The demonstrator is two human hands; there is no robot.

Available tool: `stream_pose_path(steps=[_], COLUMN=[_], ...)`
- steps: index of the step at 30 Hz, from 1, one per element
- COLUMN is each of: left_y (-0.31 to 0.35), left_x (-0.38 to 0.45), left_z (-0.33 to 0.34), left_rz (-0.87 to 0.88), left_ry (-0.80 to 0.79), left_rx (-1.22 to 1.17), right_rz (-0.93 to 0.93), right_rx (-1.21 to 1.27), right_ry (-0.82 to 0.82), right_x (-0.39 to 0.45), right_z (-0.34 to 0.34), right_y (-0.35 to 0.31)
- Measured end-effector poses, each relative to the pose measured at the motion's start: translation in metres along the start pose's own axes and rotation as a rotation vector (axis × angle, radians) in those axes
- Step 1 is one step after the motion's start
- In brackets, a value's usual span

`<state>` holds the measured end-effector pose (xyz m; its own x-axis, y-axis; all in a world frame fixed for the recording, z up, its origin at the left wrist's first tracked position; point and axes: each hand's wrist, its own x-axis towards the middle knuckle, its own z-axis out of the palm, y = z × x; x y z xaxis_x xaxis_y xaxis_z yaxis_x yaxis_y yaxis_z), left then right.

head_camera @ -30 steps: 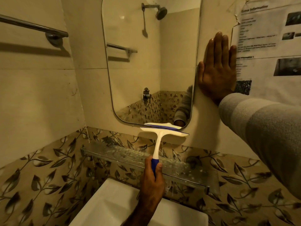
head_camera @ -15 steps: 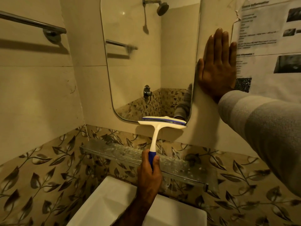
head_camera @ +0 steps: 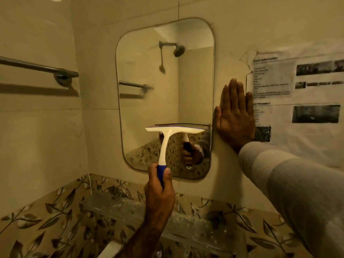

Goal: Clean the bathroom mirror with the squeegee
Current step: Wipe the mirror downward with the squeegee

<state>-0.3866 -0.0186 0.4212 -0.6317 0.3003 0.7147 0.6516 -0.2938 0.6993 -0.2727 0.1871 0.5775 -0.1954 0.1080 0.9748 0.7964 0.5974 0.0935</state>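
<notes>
A rounded rectangular mirror [head_camera: 149, 75] hangs on the beige tiled wall. My left hand [head_camera: 158, 194] grips the blue grip of a white squeegee [head_camera: 167, 135], whose blade lies level against the lower part of the glass. The mirror reflects the squeegee and the hand below the blade. My right hand [head_camera: 235, 116] presses flat on the wall just right of the mirror's edge, fingers straight and pointing up, with a grey sleeve behind it.
A glass shelf [head_camera: 115, 207] runs below the mirror over leaf-patterned tiles. A white basin corner [head_camera: 109, 250] shows at the bottom. A metal towel bar [head_camera: 39, 68] sits on the left wall. Printed paper sheets [head_camera: 297, 94] are stuck right of my right hand.
The squeegee has risen from the mirror's bottom edge up onto the lower glass. The view has tilted up, showing the whole mirror. My right hand stays flat on the wall.
</notes>
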Motion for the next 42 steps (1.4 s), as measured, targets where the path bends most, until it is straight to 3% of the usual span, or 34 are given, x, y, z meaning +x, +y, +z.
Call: stream_pose_path(steps=[11, 20, 24, 31, 42], left_y=[0.084, 0.122, 0.133, 0.127, 0.088], left_x=[0.141, 0.213, 0.23, 0.246, 0.205], left_z=[0.012, 0.025, 0.03, 0.034, 0.034], left_rz=[0.222, 0.284, 0.323, 0.227, 0.201], left_ry=[0.121, 0.169, 0.143, 0.077, 0.081], left_rx=[-0.103, -0.193, -0.198, -0.205, -0.154], right_rz=[0.023, 0.04, 0.042, 0.041, 0.026], right_rx=[-0.01, 0.002, -0.027, -0.027, -0.037], right_ry=[-0.052, 0.05, 0.049, 0.058, 0.018], right_x=[0.001, 0.01, 0.008, 0.008, 0.007], right_z=[-0.004, -0.001, 0.002, 0.0, 0.0], right_y=[-0.002, -0.011, -0.01, -0.012, -0.011])
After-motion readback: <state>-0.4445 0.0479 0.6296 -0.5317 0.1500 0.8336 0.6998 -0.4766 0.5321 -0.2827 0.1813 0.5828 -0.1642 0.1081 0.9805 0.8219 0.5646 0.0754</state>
